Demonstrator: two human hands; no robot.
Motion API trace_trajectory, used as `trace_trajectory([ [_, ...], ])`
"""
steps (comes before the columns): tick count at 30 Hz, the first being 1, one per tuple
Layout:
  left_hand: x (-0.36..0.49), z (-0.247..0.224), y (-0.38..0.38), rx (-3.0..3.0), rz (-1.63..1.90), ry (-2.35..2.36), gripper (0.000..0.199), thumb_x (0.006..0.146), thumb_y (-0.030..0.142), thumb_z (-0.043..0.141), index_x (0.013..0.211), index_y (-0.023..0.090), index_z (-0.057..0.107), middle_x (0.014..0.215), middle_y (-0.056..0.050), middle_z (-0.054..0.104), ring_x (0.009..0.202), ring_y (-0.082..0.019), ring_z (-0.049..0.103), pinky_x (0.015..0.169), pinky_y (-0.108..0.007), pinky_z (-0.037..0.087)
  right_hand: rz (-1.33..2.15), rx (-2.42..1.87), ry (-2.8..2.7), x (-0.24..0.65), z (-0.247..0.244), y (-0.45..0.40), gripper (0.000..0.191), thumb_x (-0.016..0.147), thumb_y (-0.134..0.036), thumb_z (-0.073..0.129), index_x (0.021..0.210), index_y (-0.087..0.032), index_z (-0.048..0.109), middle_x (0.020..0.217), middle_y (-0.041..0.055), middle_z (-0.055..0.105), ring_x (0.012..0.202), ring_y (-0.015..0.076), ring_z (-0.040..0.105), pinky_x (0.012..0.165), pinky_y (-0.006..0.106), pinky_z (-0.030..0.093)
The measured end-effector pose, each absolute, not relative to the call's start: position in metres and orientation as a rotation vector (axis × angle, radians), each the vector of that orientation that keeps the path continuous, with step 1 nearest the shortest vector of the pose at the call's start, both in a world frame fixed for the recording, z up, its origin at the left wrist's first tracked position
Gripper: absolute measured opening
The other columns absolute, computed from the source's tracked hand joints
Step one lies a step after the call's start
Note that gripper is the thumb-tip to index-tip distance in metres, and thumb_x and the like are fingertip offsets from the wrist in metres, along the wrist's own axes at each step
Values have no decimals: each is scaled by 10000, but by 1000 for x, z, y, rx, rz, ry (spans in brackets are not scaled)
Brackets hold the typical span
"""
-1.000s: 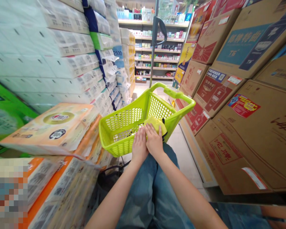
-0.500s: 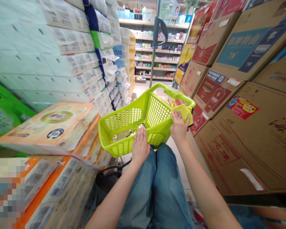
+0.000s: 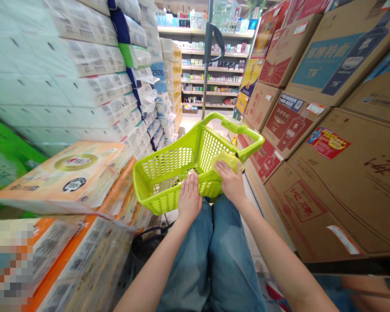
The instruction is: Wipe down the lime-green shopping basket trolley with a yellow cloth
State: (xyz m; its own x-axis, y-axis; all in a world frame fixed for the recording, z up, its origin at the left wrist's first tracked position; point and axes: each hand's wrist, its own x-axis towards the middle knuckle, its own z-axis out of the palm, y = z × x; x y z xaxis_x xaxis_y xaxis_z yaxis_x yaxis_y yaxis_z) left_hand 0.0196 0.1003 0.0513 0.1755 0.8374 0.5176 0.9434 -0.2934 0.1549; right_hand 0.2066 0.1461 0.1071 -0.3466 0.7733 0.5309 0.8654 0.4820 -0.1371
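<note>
Drawn back from the basket's far right corner, the right hand now sits nearer the person, its palm and fingers pressed down around a crumpled yellow fabric bundle. That bundle lies across the right rim of a lime-green plastic shopping basket, close to the near corner. The left hand lies open on the near rim, its fingers together and pointing into the basket, just beside the right hand but apart from it. The basket stands directly beyond the person's blue jeans, and its arched lime-green handle crosses above the far end.

Hemming in the left side are tall stacks of plastic-wrapped tissue packs, with orange-banded packs lower down and nearly against the basket's left wall. A black bag strap shows below the basket. Along the right side rises a wall of printed cardboard cartons, leaving a narrow strip of tiled floor ahead. A metal pole with a black curved handle stands in that aisle beyond the basket, in front of stocked shelves.
</note>
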Motion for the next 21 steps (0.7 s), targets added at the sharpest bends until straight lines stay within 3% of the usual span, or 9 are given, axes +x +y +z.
trace_trajectory([
  [4, 22, 54, 99, -2250, -788, -1737, 817, 810, 146, 501, 1547, 54, 159, 1608, -171, 265, 1502, -272, 215, 1225, -448, 216, -304, -1536, -1937, 242, 121, 169, 626, 811, -23, 392, 1383, -233, 533, 1425, 67, 573, 1381, 230, 454, 1187, 620, -71],
  [7, 25, 55, 99, -2234, -801, -1758, 815, 814, 150, 504, 1545, 45, 159, 1602, -182, 275, 1502, -274, 217, 1227, -452, 211, -269, -1578, -1863, 218, 116, 166, 590, 819, -27, 386, 1356, -203, 558, 1411, 79, 584, 1387, 229, 445, 1193, 609, -52],
  [14, 25, 49, 101, -2182, -756, -1757, 747, 862, 179, 467, 1541, 46, 184, 1588, -176, 311, 1497, -267, 230, 1226, -456, 216, -141, -1354, -2025, 123, 76, 127, 522, 887, -63, 393, 1369, -197, 543, 1404, 84, 591, 1390, 188, 434, 1225, 510, -36],
  [21, 22, 51, 99, -2210, -732, -1746, 794, 830, 151, 476, 1550, 55, 156, 1603, -160, 286, 1503, -258, 214, 1228, -442, 214, -204, -1208, -2204, 157, 79, 137, 585, 874, -29, 405, 1409, -247, 498, 1400, 66, 597, 1357, 180, 481, 1216, 526, -68],
])
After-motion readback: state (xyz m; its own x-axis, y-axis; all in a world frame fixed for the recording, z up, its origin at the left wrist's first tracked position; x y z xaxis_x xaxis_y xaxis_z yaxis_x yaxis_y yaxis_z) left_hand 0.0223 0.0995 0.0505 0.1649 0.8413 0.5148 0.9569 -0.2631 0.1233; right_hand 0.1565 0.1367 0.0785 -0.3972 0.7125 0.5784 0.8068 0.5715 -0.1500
